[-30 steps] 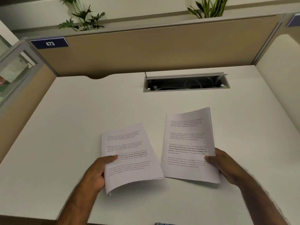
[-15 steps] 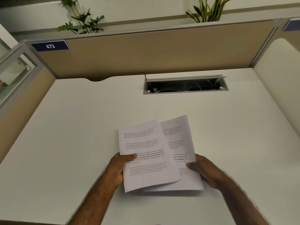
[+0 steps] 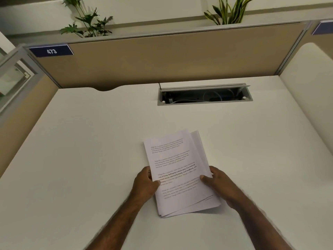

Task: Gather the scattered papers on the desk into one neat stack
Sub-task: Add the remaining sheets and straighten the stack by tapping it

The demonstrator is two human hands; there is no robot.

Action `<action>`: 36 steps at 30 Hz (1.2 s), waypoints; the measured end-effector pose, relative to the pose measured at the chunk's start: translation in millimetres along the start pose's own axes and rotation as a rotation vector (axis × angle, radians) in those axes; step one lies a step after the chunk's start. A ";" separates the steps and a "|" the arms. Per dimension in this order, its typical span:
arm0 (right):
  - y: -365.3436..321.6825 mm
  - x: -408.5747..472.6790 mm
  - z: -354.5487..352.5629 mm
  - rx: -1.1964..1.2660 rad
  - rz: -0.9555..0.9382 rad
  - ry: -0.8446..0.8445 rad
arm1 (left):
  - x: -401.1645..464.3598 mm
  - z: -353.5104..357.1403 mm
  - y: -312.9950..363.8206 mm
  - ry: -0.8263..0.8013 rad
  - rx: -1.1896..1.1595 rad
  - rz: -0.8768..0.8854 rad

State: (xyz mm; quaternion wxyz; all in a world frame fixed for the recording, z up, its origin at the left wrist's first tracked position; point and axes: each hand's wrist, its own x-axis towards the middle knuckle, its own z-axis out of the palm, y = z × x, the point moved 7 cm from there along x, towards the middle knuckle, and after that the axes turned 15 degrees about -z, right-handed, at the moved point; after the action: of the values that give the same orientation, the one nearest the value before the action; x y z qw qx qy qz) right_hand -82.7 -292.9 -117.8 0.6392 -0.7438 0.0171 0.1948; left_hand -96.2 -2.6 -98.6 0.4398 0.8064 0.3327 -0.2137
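Lower sheets of the paper stack [image 3: 177, 170] mostly hidden under its top page, print too small to read; fingers beneath the stack unseen.

Left hand [image 3: 144, 184]: closed on the left edge of the papers [image 3: 176, 170], thumb lying on the top sheet, the other fingers hidden beneath.
Right hand [image 3: 219, 184]: closed on the right edge of the same papers, thumb on top pointing inward, fingers curled underneath.
Left forearm: bare, rising from the lower edge toward the upper right.
Right forearm: bare, rising from the lower right corner toward the upper left.
Wrists: roughly level, set apart by the width of the sheets.
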 end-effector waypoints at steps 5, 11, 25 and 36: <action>-20.2 7.6 -6.4 -0.150 -0.155 0.047 | 2.8 2.5 17.8 -0.002 -0.099 0.043; -67.6 3.8 -15.4 -0.058 -0.439 0.118 | 0.2 -18.5 53.4 -0.099 -0.538 0.099; -111.3 19.0 -13.4 -0.169 -0.746 0.291 | -19.3 -63.4 116.7 0.048 -0.500 0.487; -112.1 39.8 -2.2 -0.134 -0.597 0.397 | -11.1 -41.7 156.9 0.004 -0.454 0.519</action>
State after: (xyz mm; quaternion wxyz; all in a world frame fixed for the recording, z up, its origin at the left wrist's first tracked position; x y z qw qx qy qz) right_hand -14.6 -265.7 -24.1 0.6019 -0.7796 -0.0899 -0.1479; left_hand 12.0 -32.4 19.2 0.6472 0.7460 0.1563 -0.0135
